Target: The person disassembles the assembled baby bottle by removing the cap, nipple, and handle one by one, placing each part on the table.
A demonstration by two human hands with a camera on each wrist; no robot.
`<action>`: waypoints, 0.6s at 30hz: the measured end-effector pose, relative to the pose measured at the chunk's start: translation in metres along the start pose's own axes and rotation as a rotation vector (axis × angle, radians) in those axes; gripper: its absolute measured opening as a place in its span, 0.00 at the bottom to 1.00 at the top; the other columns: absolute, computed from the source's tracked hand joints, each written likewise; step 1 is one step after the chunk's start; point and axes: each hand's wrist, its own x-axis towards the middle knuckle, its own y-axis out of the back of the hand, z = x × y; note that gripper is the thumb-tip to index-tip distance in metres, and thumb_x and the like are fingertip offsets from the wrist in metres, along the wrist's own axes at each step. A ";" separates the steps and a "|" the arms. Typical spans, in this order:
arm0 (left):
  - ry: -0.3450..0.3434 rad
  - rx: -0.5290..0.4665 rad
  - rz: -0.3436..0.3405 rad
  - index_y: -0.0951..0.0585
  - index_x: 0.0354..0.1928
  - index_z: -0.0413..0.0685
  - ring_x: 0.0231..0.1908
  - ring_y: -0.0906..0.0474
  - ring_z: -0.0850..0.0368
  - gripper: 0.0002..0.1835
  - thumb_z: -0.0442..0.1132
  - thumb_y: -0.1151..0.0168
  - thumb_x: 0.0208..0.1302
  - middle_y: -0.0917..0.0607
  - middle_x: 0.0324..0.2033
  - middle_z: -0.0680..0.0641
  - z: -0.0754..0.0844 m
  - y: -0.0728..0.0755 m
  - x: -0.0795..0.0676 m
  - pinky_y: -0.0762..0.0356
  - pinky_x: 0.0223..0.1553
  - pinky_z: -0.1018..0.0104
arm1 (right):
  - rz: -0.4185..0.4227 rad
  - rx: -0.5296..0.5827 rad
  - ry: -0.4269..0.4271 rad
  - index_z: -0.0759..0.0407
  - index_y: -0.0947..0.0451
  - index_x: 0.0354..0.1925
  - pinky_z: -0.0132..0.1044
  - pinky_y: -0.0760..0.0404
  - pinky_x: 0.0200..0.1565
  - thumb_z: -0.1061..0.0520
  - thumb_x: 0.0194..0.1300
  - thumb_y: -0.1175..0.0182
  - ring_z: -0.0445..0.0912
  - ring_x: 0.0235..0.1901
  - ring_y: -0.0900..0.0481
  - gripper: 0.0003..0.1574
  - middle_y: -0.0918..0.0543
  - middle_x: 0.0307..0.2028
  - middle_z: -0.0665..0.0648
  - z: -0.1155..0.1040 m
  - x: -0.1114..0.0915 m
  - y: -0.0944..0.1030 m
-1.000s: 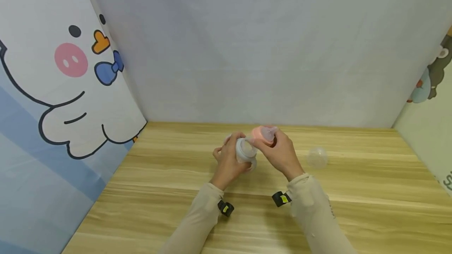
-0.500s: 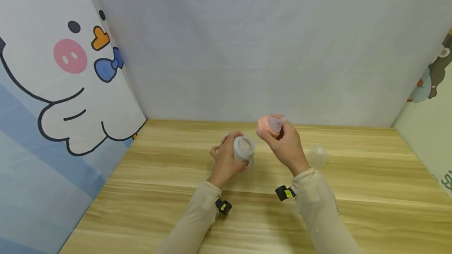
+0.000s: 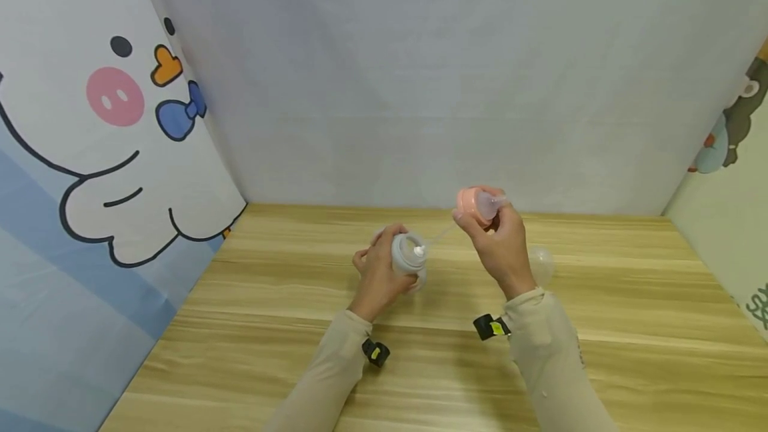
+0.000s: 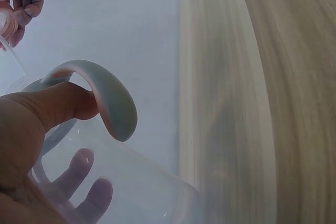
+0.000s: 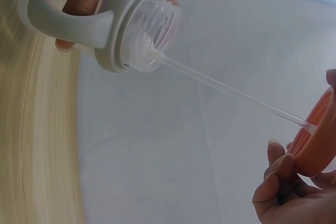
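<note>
My left hand (image 3: 378, 279) grips a clear baby bottle (image 4: 152, 182) that has a pale grey collar with side handles (image 5: 73, 27). The thumb is hooked through one handle in the left wrist view. The bottle's threaded mouth is uncovered and tilts toward the right hand. Up and to the right, my right hand (image 3: 503, 245) holds a pink screw ring (image 3: 471, 204) with a clear nipple (image 3: 492, 204) on it. From the ring's underside a thin clear straw (image 5: 231, 95) stretches to the bottle; its thicker white end lies at the mouth.
A clear dome cap (image 3: 543, 264) lies on the wood-grain table (image 3: 630, 325), partly behind the right hand. A pale curtain (image 3: 420, 85) rises at the table's back edge. Cartoon-printed fabric (image 3: 54, 119) hangs at the left.
My right hand has drawn the pink ring up and to the right, away from the bottle, and the straw has come out of the bottle along its length. The left hand has shifted slightly left.
</note>
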 end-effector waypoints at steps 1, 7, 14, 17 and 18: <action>0.001 0.003 0.000 0.35 0.57 0.64 0.54 0.29 0.50 0.45 0.32 0.23 0.34 0.21 0.51 0.53 0.000 0.000 0.000 0.54 0.57 0.47 | 0.007 0.004 0.000 0.53 0.29 0.58 0.26 0.25 0.39 0.52 0.59 0.36 0.42 0.40 0.25 0.29 0.23 0.48 0.57 -0.001 0.000 0.000; 0.000 -0.005 0.002 0.34 0.57 0.63 0.54 0.29 0.50 0.44 0.33 0.23 0.35 0.21 0.51 0.52 -0.002 0.001 -0.001 0.55 0.57 0.46 | 0.027 0.017 0.012 0.52 0.30 0.59 0.26 0.26 0.39 0.53 0.59 0.36 0.42 0.39 0.26 0.30 0.23 0.48 0.56 -0.003 -0.002 0.001; 0.013 -0.020 0.007 0.34 0.57 0.63 0.57 0.31 0.51 0.44 0.32 0.22 0.34 0.21 0.52 0.51 -0.003 0.005 -0.001 0.55 0.57 0.47 | 0.041 0.024 0.021 0.53 0.31 0.59 0.27 0.26 0.39 0.53 0.60 0.37 0.43 0.39 0.26 0.29 0.24 0.47 0.56 -0.002 -0.002 0.001; 0.027 -0.013 0.014 0.33 0.56 0.63 0.57 0.32 0.52 0.44 0.31 0.23 0.33 0.21 0.51 0.52 -0.004 0.007 -0.002 0.55 0.58 0.47 | 0.043 0.024 0.017 0.53 0.31 0.59 0.27 0.26 0.39 0.53 0.59 0.36 0.43 0.40 0.26 0.30 0.24 0.47 0.57 -0.001 -0.003 0.000; 0.030 -0.010 0.017 0.33 0.56 0.63 0.57 0.31 0.52 0.44 0.31 0.23 0.33 0.21 0.51 0.53 -0.005 0.007 -0.002 0.55 0.58 0.47 | 0.044 0.025 0.015 0.53 0.30 0.59 0.27 0.26 0.40 0.53 0.59 0.36 0.43 0.40 0.26 0.30 0.24 0.48 0.57 0.000 -0.003 0.000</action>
